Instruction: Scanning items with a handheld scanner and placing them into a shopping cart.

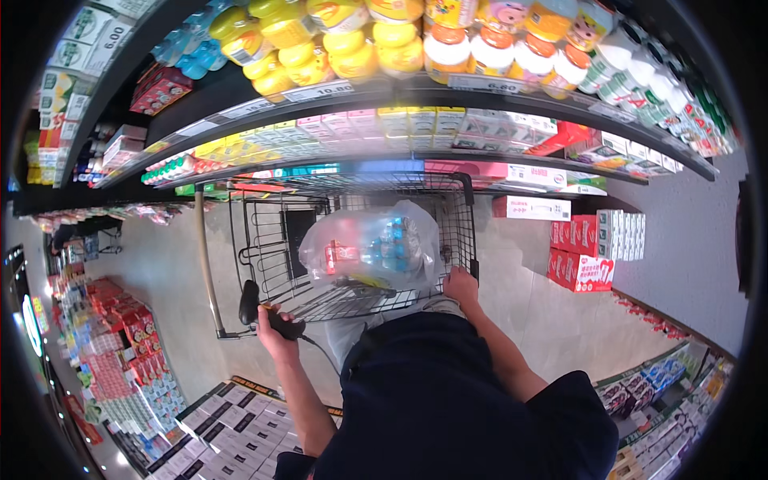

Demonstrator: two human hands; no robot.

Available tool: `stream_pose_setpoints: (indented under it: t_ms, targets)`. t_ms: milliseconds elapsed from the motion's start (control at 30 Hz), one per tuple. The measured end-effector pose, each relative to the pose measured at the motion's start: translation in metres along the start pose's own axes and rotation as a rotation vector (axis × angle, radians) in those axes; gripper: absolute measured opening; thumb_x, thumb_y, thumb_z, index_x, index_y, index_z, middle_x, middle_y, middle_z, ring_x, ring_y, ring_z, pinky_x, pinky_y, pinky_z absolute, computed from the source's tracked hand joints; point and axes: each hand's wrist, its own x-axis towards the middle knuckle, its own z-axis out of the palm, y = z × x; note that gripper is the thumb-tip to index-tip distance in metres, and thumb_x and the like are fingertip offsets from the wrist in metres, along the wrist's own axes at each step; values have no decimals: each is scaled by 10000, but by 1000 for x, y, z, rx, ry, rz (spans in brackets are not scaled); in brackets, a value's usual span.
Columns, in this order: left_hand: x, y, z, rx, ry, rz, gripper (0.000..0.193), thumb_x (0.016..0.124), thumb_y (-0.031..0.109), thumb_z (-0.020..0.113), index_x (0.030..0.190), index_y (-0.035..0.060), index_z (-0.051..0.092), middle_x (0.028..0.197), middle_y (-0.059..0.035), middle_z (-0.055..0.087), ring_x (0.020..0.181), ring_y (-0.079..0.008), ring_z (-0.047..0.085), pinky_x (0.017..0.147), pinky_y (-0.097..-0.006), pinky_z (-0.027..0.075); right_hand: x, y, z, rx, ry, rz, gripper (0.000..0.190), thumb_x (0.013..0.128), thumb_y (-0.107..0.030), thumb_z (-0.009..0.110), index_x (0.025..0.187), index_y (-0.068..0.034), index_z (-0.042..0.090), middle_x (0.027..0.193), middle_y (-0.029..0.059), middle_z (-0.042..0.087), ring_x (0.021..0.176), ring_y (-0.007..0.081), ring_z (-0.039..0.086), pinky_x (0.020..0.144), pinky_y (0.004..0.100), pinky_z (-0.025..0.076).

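My left hand (276,327) is wrapped around a black pistol-grip handheld scanner (249,303) with a cord trailing from its lower end. It is beside the rear of a black wire shopping cart (264,264), close to the end of the cart's tan handle bar (207,264). With my right hand (461,287) I grip the near rim of the cart at its front corner. Inside the cart lies a translucent plastic bag (312,237). Through its film show blue-topped bottles (393,246) and a red-and-white pack (341,255).
Shelves ahead carry yellow bottles (348,54), orange-capped bottles (447,51) and rows of cartons (360,123). Red boxes (567,270) are stacked on the floor at right. White boxes (240,426) stand behind my left arm. Red cartons (129,318) are piled along the left aisle.
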Motion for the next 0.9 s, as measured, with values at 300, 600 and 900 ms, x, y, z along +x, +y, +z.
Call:
stream_pose_setpoints:
  t_ms: [300,600,900]
  targets:
    - [31,0,-41,304,219,347,265,889,204,635,1025,-4,544,838,-80,610,769,-161,593,736,-304,488,-8,17,-24,-49,-24,62,187,781,-217,565,821,-36,582,805,171,629,711,351,640,620,461,522]
    - [32,4,-51,614,254,446,184,895,180,611,960,8,593,812,-39,607,765,-119,567,720,-281,428,-7,36,-31,-54,-17,73,151,801,-174,550,824,-26,566,841,176,623,758,350,631,665,462,517]
    - [36,-6,-61,572,179,407,230,884,207,629,981,3,591,776,-39,609,721,-117,586,678,-264,444,-6,50,-48,-28,-23,71,119,798,-130,557,834,-17,554,855,174,607,771,365,612,671,470,508]
